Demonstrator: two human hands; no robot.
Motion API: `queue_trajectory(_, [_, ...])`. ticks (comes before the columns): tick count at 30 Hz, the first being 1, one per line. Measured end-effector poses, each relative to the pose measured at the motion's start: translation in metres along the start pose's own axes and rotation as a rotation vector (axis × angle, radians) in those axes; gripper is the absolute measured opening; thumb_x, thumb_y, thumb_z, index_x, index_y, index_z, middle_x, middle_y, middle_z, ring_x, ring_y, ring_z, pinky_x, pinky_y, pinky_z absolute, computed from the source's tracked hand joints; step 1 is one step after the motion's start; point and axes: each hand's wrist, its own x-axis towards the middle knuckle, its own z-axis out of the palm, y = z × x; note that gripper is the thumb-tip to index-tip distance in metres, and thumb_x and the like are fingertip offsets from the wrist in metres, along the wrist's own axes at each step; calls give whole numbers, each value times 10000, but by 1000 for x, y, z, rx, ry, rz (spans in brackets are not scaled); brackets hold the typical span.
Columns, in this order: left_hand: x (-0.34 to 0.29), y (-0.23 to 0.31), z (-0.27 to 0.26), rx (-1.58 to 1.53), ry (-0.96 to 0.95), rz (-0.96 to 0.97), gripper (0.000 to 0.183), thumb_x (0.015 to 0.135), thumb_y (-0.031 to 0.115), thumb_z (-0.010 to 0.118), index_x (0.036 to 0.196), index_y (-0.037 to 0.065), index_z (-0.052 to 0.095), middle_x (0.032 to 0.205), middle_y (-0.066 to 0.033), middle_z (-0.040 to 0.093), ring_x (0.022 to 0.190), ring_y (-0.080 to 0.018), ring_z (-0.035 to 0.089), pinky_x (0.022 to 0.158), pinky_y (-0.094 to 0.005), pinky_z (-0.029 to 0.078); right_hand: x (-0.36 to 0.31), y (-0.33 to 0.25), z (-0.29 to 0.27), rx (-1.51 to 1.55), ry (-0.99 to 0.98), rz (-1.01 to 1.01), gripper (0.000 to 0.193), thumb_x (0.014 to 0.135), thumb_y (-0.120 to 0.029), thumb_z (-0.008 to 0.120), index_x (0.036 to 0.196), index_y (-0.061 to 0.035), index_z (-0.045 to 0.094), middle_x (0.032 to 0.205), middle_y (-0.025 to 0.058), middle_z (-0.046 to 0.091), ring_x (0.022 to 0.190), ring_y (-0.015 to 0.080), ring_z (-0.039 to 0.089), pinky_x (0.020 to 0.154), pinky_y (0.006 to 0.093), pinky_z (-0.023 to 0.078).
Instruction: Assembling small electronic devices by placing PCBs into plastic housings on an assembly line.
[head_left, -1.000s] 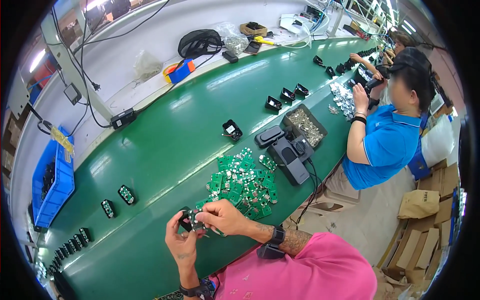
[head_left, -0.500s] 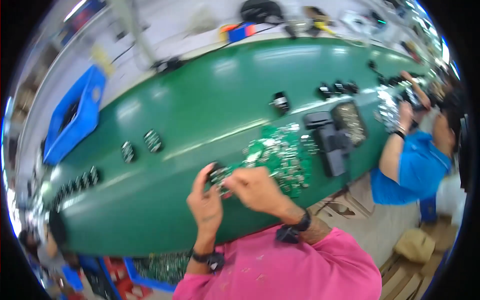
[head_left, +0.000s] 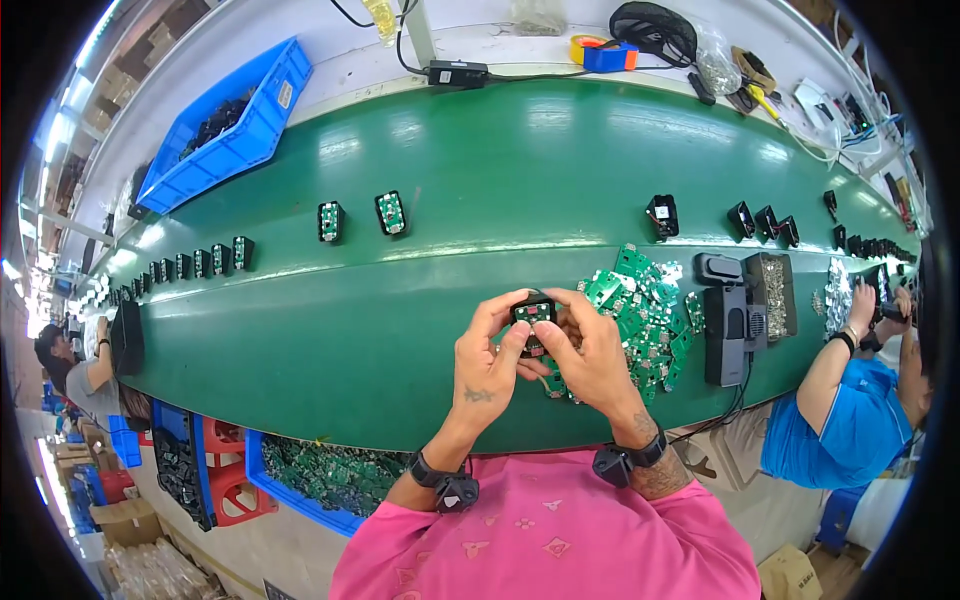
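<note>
A small black plastic housing [head_left: 519,309] with a green circuit board [head_left: 541,312] in its opening is between my hands, above the near part of the table. My left hand [head_left: 484,372] grips its left side, the thumb bent onto the board. From the other side my right hand [head_left: 602,368] wraps the housing, and its thumb also presses on the board face. The fingers underneath are partly hidden. Right beside my right hand lies a heap of loose green circuit boards [head_left: 640,315].
Filled housings [head_left: 390,213] stand on the green table [head_left: 480,160], with a row at left. Right are an open housing [head_left: 662,217], a grey device [head_left: 727,330] and a box of small metal parts [head_left: 772,290]. Blue bins [head_left: 225,140] sit behind and below. Two people work at the sides.
My view has swung, and the blur is gone. My right hand has come from pinching over the piece to gripping the housing's right side, with both thumbs now on the board.
</note>
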Motion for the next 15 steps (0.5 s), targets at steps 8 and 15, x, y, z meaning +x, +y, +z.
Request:
queue_trajectory(8, [4, 3, 5, 36, 34, 6, 329, 1023, 162, 503, 1312, 8, 489, 1073, -158, 664, 680, -194, 712, 515, -252, 570, 7, -11, -2, 9, -68, -114, 463, 959, -81, 563, 1413, -54, 478, 951, 186, 672, 790, 294, 674, 705, 370, 532])
queue_trajectory(15, [-4, 3, 11, 222, 106, 529, 267, 982, 109, 570, 1233, 16, 571, 1145, -212, 658, 800, -246, 731, 602, -301, 605, 2, -25, -8, -116, -3, -412, 493, 895, -25, 595, 1380, -62, 514, 1003, 195, 665, 777, 336, 664, 677, 375, 535])
